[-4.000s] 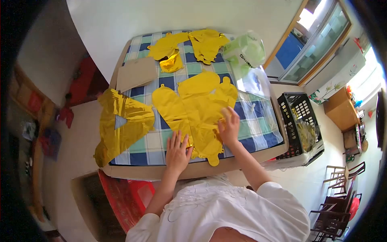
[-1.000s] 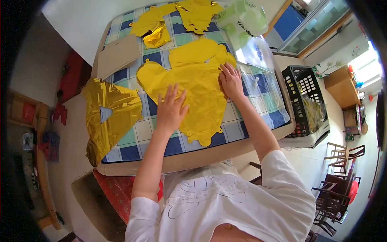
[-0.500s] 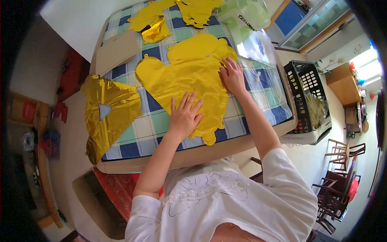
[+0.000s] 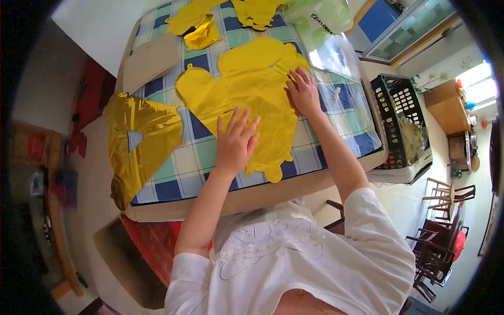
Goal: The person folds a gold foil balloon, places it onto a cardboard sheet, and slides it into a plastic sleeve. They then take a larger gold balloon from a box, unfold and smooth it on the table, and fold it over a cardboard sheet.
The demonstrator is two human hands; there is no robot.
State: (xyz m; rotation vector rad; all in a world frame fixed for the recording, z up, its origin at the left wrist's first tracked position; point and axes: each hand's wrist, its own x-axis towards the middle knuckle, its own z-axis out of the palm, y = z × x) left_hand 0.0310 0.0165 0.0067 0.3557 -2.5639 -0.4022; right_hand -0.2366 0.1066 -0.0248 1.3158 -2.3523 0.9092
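1. Gold foil (image 4: pixel 139 142): crumpled, on the left edge of the cloth (image 4: pixel 202 157) and hanging over it. No hand touches it, so it looks unworked as yet.
2. Cardboard (image 4: pixel 152 60): flat on the cloth's far left corner.
3. Left hand (image 4: pixel 235 144): open, fingers spread, palm down and gripping nothing. It presses the near part of the balloon (image 4: pixel 252 89), at the cloth's near middle.
4. Balloon: yellow and deflated, spread across the middle of the cloth, its tip near the cloth's near edge. It lies mostly flat, so the smoothing seems well along. Creases show by both hands, so some pressing seems left.
5. Right hand (image 4: pixel 303 93): also open and flat, fingers splayed on the balloon's right rim, right of the cloth's middle.
6. Far pile (image 4: pixel 257 10): more yellow pieces heaped at the cloth's far edge, apart from both hands.
7. Clear bag (image 4: pixel 336 63): on the cloth's right side.
8. Crate (image 4: pixel 401 113): black, off the cloth's right edge, lower down.
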